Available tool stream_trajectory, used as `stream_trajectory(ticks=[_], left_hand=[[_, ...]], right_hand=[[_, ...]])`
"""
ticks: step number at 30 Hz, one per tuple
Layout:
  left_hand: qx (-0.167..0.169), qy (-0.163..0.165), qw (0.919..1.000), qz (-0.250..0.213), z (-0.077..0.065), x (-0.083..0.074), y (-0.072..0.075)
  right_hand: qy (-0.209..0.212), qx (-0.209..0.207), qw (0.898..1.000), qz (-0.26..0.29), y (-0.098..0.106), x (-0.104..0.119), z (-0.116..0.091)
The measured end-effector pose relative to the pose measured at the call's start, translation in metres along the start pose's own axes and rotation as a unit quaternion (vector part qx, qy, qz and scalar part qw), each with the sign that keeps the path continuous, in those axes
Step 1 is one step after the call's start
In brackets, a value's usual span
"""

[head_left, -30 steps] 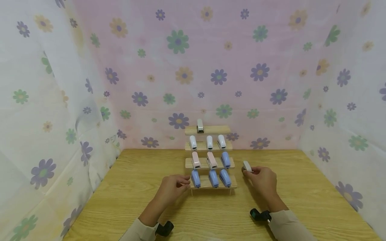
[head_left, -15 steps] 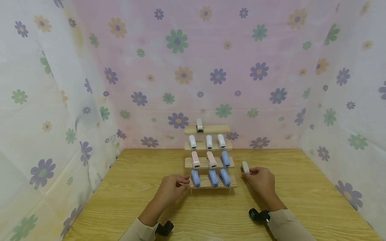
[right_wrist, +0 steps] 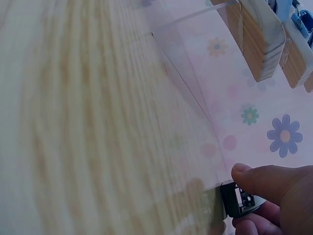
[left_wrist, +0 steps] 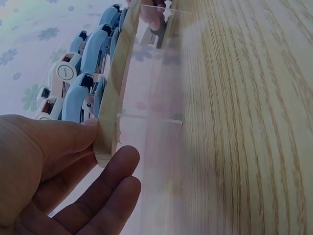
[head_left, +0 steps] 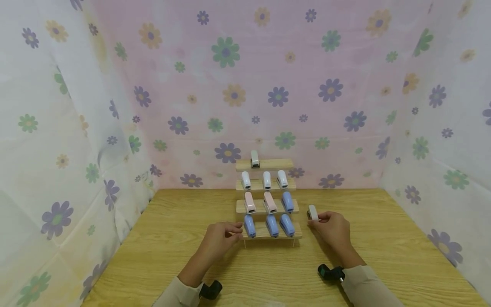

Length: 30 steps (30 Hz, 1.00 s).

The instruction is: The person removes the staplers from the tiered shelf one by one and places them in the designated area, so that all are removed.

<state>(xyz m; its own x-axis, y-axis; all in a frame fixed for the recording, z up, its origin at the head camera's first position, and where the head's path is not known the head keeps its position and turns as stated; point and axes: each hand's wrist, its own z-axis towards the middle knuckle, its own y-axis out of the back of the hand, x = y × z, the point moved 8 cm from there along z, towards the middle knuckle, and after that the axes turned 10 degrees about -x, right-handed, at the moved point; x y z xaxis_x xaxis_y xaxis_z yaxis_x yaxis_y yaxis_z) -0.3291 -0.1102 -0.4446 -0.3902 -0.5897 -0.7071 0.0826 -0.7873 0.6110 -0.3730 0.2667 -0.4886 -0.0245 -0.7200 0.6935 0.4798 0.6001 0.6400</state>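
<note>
1. Head view: tiered wooden rack [head_left: 264, 164] at the middle of the table [head_left: 383, 238], against the flowered backdrop [head_left: 230, 85]. Right hand [head_left: 333, 230] just right of the rack's lowest step, pinching a white stapler [head_left: 313, 212] upright between thumb and fingers, off the rack, probably for carrying. Left hand [head_left: 220, 237] at the rack's lower left corner, likely steadying it.
2. On the rack: three blue staplers [head_left: 271, 225] lowest, two pink and one blue above, three white above those, one grey stapler [head_left: 255, 158] alone on top, with room beside it.
3. Left wrist view: fingers [left_wrist: 73, 139] pressed on the end of the lowest wooden step [left_wrist: 113, 98], otherwise loosely spread, gripping nothing.
4. Right wrist view: thumb [right_wrist: 266, 182] clamped over the stapler's dark end [right_wrist: 238, 200], right of and below the rack's step ends [right_wrist: 259, 39]. Nothing between stapler and rack.
</note>
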Motion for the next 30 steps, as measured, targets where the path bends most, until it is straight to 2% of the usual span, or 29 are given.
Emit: stream_trajectory(ticks=[20,30], left_hand=[[0.001,-0.001,1.0000,0.002,0.0010,0.0000,0.0007],[0.000,0.005,1.0000,-0.004,0.0019,0.0010,-0.0002]], right_hand=[[0.004,0.001,1.000,-0.001,0.0022,0.0062,-0.0032],[-0.006,0.001,1.000,0.005,0.0030,0.0064,-0.0016]])
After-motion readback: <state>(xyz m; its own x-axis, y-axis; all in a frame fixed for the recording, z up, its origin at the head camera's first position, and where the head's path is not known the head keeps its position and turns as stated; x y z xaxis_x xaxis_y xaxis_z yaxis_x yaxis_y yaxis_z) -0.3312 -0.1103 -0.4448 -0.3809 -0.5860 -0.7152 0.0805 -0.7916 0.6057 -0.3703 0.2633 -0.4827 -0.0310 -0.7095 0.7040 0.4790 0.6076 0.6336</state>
